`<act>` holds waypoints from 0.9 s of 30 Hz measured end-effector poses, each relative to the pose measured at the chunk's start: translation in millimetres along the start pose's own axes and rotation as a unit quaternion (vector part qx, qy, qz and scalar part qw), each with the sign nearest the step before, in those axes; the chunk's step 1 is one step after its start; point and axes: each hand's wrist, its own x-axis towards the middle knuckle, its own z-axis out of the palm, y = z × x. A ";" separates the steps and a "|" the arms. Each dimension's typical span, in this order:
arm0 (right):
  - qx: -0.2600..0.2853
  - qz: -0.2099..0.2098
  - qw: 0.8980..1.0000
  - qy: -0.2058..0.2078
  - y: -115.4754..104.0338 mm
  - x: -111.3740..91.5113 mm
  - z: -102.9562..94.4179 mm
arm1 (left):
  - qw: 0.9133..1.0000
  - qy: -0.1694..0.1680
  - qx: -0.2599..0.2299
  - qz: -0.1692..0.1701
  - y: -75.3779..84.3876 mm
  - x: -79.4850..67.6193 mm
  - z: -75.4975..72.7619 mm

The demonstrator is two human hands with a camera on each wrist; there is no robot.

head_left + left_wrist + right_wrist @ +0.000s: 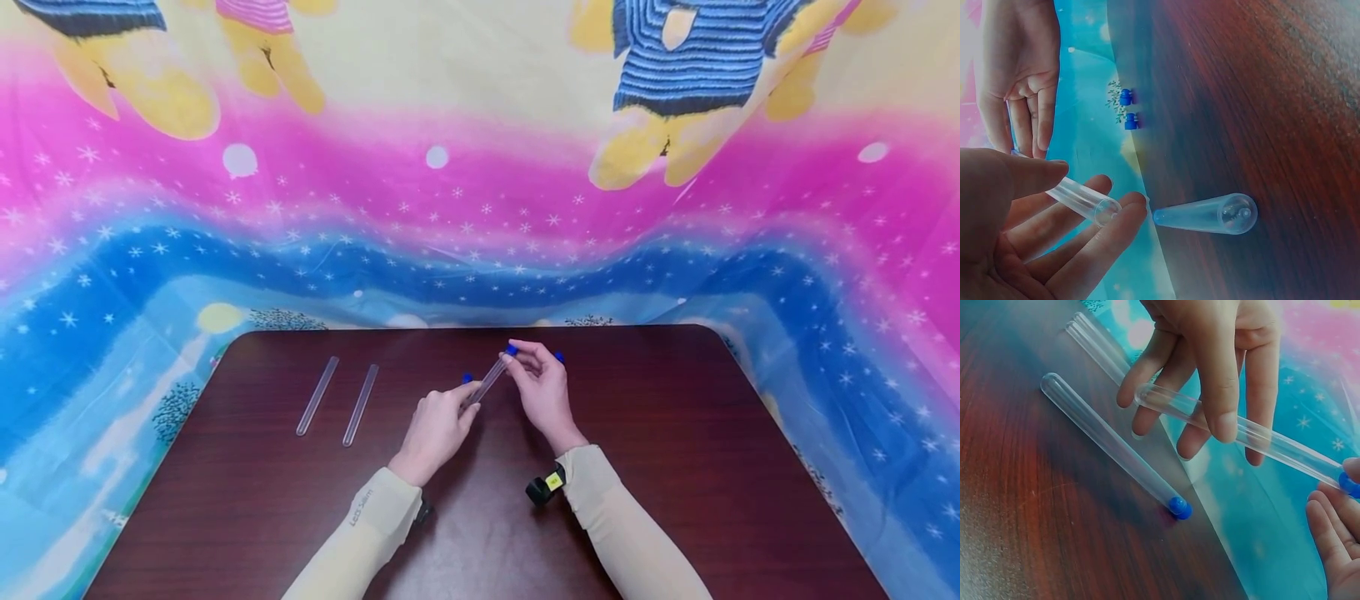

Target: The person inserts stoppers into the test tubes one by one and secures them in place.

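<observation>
A clear test tube (491, 381) is held at a slant over the table between both hands. My left hand (437, 429) pinches its body between thumb and fingers, closer to the rounded end. At its upper end, a blue stopper (512, 350) is pinched by the thumb and fingertips of my right hand (543, 387). The right wrist view shows that blue stopper (1349, 484) at the tube's mouth. Below the hands lies another test tube (1110, 447) with a blue stopper (1179, 507) in it; the left hand hides most of it in the head view.
Two test tubes without stoppers, a left one (317, 396) and a right one (361, 406), lie side by side on the brown table (247, 517). Two loose blue stoppers (1125, 97) stand near the back edge, beyond the right hand. A printed cloth (465, 200) hangs behind.
</observation>
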 end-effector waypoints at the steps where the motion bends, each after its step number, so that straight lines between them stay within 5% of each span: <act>1: 0.000 0.002 1.000 -0.001 -0.1 0.2 -0.3 | 1.000 0.000 0.002 0.000 -0.2 -0.1 0.1; 20: -0.017 0.023 0.999 0.016 -0.4 3.6 -16.7 | 0.999 0.025 0.003 -0.034 -9.9 -4.7 -9.7; 27: -0.029 0.028 0.999 0.028 34.0 11.0 -23.8 | 0.999 0.035 -0.002 -0.034 -13.7 -6.9 -13.3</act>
